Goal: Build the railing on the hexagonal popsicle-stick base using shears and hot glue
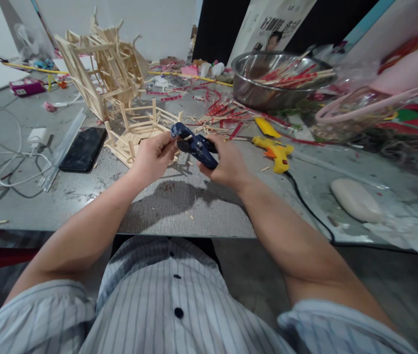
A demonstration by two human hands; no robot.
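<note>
My right hand [227, 160] is wrapped round the handles of a dark blue pair of hand cutters [200, 147], whose jaws point left. My left hand [155, 155] is closed in a pinch right at those jaws. A short pale bit of thin wooden stick [185, 139] shows between the blades and the left fingertips; most of it is hidden. Behind the left hand lies a low frame of glued wooden sticks [131, 140], partly covered by the fingers. Farther back stands a taller wooden stick structure [105, 69], leaning slightly.
A yellow glue gun [277, 152] lies right of my hands, its black cord running over the table edge. Red-wrapped sticks [219, 110] are scattered before a steel bowl [245, 91]. On the left are a black phone [82, 150] and a white charger [39, 137].
</note>
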